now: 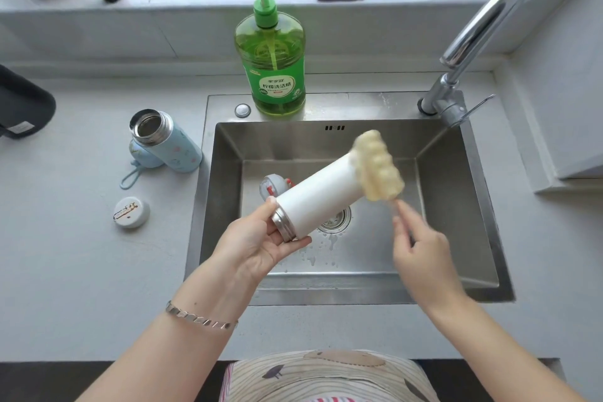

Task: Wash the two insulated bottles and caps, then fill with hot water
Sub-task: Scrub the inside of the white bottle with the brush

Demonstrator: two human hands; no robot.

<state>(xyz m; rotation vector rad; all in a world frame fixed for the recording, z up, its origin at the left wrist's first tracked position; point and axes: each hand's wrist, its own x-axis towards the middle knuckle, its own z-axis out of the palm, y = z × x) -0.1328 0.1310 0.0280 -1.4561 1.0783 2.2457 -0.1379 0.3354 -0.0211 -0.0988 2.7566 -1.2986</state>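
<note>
We hold the white bottle (321, 188) tilted over the sink (456, 173), steel mouth toward us and base pointing away. Our left hand (257, 245) cups the mouth end, fingers curled under it and thumb on the rim. A yellow sponge brush (378, 166) lies against the bottle's base; our right hand (421, 251) pinches its thin handle between the fingertips, though the hand is blurred. Below the bottle, a grey cap (272, 184) with red parts lies on the sink floor. On the counter (81, 254) left of the sink stands the blue bottle (173, 147), open, with a blue lid (143, 157) and its cord loop just beside it, and nearer us a round cap (131, 211) smeared brown. A green detergent bottle (270, 59) stands on the sink's back rim, the faucet (483, 26) to its right.
</note>
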